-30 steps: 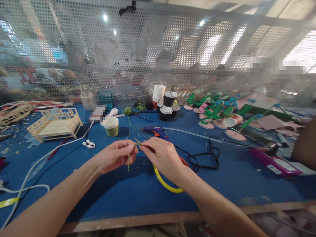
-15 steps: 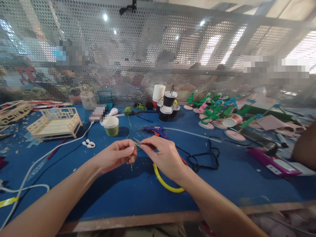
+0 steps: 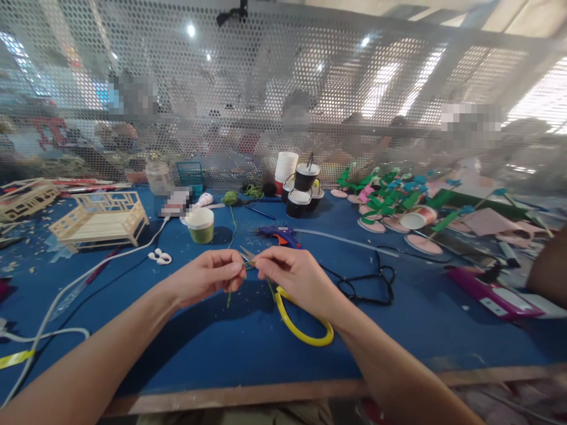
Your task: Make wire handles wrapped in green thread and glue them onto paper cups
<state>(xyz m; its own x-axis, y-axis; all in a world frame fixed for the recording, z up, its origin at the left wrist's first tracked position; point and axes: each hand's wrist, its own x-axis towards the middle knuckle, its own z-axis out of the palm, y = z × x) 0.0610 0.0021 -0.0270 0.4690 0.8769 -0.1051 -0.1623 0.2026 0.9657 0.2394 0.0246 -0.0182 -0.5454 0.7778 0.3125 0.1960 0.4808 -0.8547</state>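
My left hand (image 3: 212, 271) is closed in a pinch on a strand of green yarn (image 3: 229, 296), whose loose end hangs below the fingers. My right hand (image 3: 295, 277) is closed close beside it, pinching the yarn too. Scissors with a yellow handle (image 3: 305, 336) are tucked in that same hand; their blades (image 3: 247, 254) poke out between the two hands, and the middle is hidden by my fingers. Beyond, the yarn leads back to a green yarn ball (image 3: 230, 198). A blue glue gun (image 3: 280, 234) lies just past my right hand.
A green-and-white paper cup (image 3: 200, 227) and a small wooden bench model (image 3: 104, 221) stand left. Black lidded cups (image 3: 298, 203) are at the back. Green craft plants (image 3: 376, 206) crowd the right, near a purple power strip (image 3: 494, 292). A white cable (image 3: 57, 301) crosses the left side.
The yellow handle has swung out and shows more beneath my right hand. A yarn strand now shows under the right fingers, and the loose end has shifted slightly left.
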